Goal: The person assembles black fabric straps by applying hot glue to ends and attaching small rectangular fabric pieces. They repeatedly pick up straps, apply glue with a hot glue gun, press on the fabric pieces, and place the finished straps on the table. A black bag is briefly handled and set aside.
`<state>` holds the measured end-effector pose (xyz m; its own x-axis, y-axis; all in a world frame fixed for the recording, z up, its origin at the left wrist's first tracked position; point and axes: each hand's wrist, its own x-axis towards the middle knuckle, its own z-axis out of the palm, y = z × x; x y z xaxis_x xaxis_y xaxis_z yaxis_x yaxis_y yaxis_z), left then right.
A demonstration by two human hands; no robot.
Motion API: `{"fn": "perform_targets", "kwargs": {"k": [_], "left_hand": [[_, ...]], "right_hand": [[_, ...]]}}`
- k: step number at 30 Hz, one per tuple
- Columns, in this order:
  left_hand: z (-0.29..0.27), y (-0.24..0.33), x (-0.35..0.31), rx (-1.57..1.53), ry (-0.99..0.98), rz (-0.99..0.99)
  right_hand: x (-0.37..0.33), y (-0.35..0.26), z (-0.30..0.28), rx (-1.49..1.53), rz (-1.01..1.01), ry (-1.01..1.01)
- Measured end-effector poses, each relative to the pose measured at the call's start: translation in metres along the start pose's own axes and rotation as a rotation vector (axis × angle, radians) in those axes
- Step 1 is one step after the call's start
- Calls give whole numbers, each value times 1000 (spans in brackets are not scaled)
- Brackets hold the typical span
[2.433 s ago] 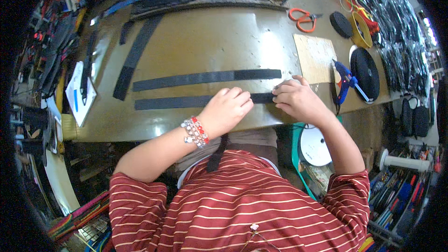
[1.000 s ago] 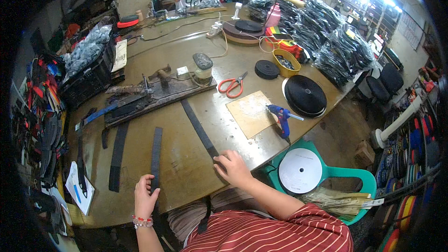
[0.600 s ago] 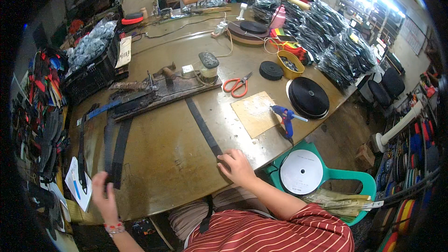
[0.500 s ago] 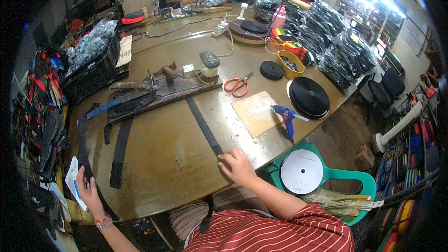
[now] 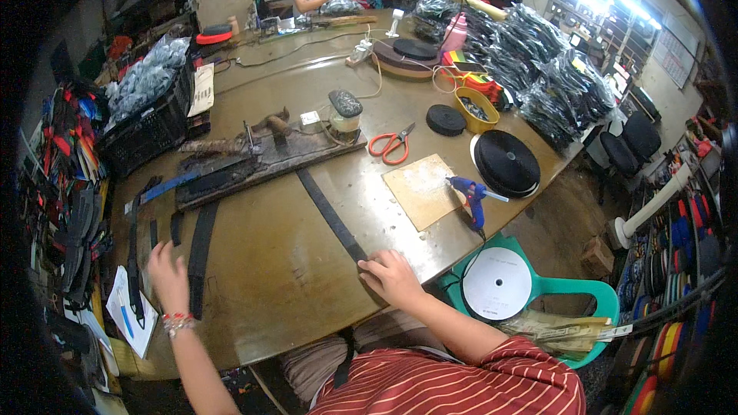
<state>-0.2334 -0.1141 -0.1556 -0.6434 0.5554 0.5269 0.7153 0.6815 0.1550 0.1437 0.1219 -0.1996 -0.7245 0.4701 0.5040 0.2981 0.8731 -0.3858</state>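
Observation:
My right hand (image 5: 390, 272) rests at the near edge of the table, fingers curled over the near end of a black webbing strap (image 5: 329, 214). The strap's far end meets a worn board (image 5: 269, 161) with metal fittings on top. Toward the left, my left hand (image 5: 167, 273) lies with fingers apart, its fingertips just below a short black strip (image 5: 153, 233). Another short black piece (image 5: 176, 227) and a longer black strap (image 5: 201, 250) lie to its right. A narrow black strap (image 5: 134, 261) hangs down onto white paper (image 5: 127, 315) holding a blue pen.
Orange-handled scissors (image 5: 390, 146), a blue glue gun (image 5: 470, 198) on a tan board (image 5: 421, 184), and black webbing rolls (image 5: 506, 160) lie rightward. A green chair (image 5: 565, 287) carries a white reel (image 5: 496, 283). A black crate (image 5: 146, 127) stands left; people sit beyond the table.
My left hand has moved up and right, off the long strap at the left edge, which now lies across the paper. My right hand stays at its strap's end.

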Motion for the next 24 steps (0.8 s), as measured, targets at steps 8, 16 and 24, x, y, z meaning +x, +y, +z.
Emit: {"fn": "perform_targets", "kwargs": {"k": [8,16,24], "left_hand": [[37,174,-4,-646,-88,279],[54,186,-27,-936,-280,219],[55,185,-24,-785,-265,470]], "right_hand": [[2,-4,3,-65,-21,-90],[15,5,12,-35,29,-63],[20,1,4,-26,-20,-1]]}}
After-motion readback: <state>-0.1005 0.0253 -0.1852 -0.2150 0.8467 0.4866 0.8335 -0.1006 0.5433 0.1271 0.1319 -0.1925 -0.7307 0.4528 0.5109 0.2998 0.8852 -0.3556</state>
